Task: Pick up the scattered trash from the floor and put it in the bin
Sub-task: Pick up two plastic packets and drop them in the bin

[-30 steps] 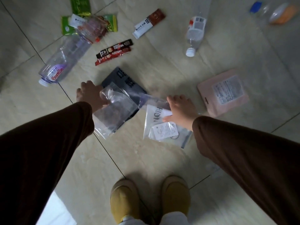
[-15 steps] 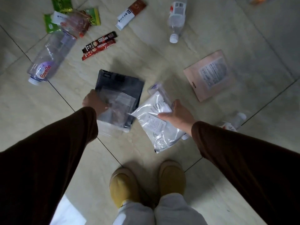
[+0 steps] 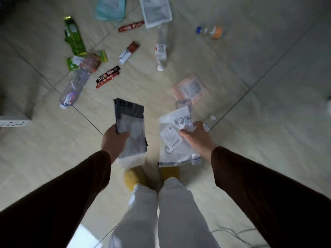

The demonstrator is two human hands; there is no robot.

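Note:
My left hand (image 3: 114, 140) grips a clear plastic bag together with a dark grey bag (image 3: 131, 129), lifted off the floor. My right hand (image 3: 195, 138) holds a white zip bag with a printed label (image 3: 174, 140), also raised above my feet. Trash lies scattered on the tiled floor ahead: a large clear bottle (image 3: 74, 88), red and black coffee sticks (image 3: 107, 76), a small white-capped bottle (image 3: 162, 51), a pink pouch (image 3: 189, 88) and green wrappers (image 3: 73, 36). No bin is in view.
Farther off lie a teal packet (image 3: 111, 8), a white pouch (image 3: 155, 10), a red stick (image 3: 130, 26), a brown-and-white sachet (image 3: 129, 52) and a small orange-labelled bottle (image 3: 212, 32). A white object (image 3: 14, 120) sits at the left edge. A thin cable (image 3: 238, 233) runs at bottom right.
Both hands have lifted their bags off the floor and drawn them toward my body. The view has risen, and more of the floor and trash shows ahead.

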